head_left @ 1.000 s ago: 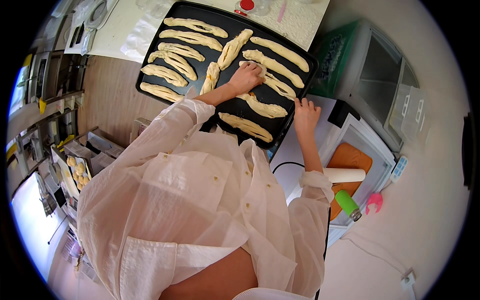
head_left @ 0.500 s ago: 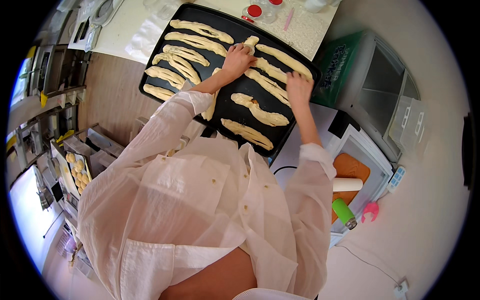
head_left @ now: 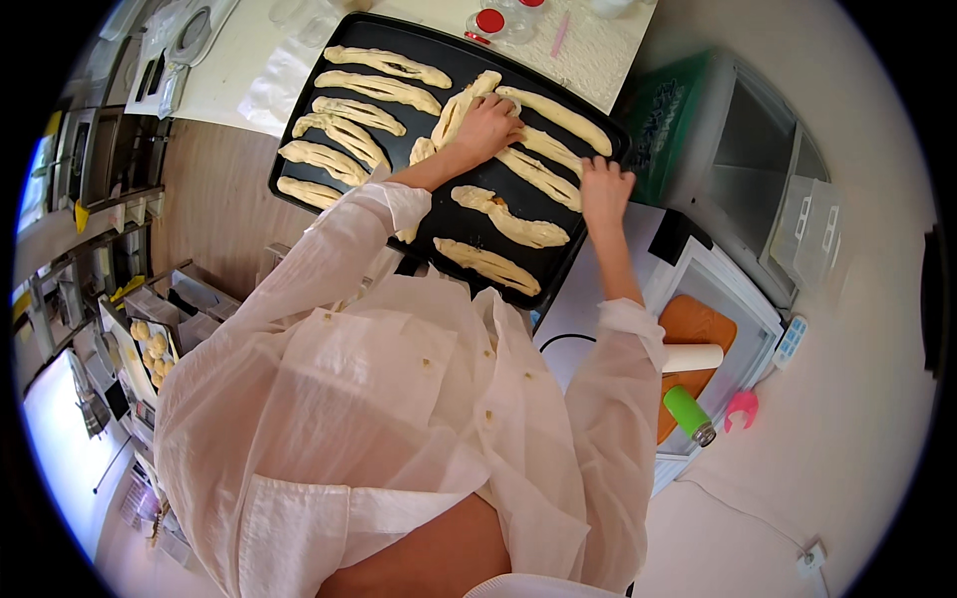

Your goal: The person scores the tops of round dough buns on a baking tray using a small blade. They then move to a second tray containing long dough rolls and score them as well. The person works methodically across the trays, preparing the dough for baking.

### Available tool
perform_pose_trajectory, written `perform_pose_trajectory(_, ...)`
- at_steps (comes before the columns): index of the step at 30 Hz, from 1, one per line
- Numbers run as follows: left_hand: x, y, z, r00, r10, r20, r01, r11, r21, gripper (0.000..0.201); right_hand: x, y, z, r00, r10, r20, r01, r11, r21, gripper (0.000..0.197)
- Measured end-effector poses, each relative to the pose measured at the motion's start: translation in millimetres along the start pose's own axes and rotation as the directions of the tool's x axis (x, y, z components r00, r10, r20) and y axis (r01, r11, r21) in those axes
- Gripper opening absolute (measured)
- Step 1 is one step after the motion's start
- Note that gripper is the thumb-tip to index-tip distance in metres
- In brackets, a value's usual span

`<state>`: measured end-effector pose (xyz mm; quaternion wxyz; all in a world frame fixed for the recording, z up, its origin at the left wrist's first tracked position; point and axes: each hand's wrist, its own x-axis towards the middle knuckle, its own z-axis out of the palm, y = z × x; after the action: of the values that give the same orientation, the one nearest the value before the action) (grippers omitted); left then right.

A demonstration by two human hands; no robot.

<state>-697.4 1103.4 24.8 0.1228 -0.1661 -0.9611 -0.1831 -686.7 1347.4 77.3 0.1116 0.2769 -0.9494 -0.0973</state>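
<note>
A large black baking tray [head_left: 299,164] bears several long twisted strips of pale raw dough, some with slits and a dark filling showing. My left hand [head_left: 488,130] reaches over the tray's middle, fingers curled down on the far left end of one dough strip [head_left: 549,149]. At that strip's other end, by the tray's right edge, is my right hand [head_left: 605,194], its fingers bent and closed at the dough's tip. Between them the strip lies stretched out. Beyond it lies a smoother strip [head_left: 563,118]; just nearer is a slit strip [head_left: 541,179]. My left forearm partly covers other dough.
The tray rests on a pale table [head_left: 224,85], with red-lidded jars [head_left: 489,22] and a pink stick [head_left: 561,34] behind. To the right stand a green and grey cabinet [head_left: 733,149], a brown board [head_left: 704,334], a white roll [head_left: 693,358] and a green bottle [head_left: 688,414].
My left hand has shifted a little right along the dough, uncovering a strip to its left. My right hand has come slightly nearer to me at the tray's right edge.
</note>
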Motion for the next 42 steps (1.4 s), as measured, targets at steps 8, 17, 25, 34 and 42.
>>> perform_pose_trajectory(8,7,8,1,0.993,-0.066,0.100,0.065,0.998,0.015,0.029,-36,20,-18,0.998,0.039,-0.045,-0.039,0.999,0.001,0.018)
perform_pose_trajectory(17,20,24,8,0.979,-0.066,0.191,0.069,0.998,-0.009,0.031,-41,12,-3,0.997,0.076,0.013,-0.076,0.997,0.000,0.021)
perform_pose_trajectory(25,30,-13,-3,0.982,-0.191,0.005,0.190,0.981,0.043,0.030,37,9,-2,0.989,0.095,-0.111,-0.083,0.991,0.107,0.018)
perform_pose_trajectory(34,42,-40,3,0.987,-0.155,0.044,0.147,0.980,0.136,0.018,99,-8,27,0.993,-0.062,-0.096,0.065,0.998,0.023,0.009)
perform_pose_trajectory(42,43,-36,9,0.988,-0.149,0.024,0.146,0.984,0.097,0.019,48,42,13,0.997,-0.006,-0.083,0.005,1.000,-0.009,0.017)
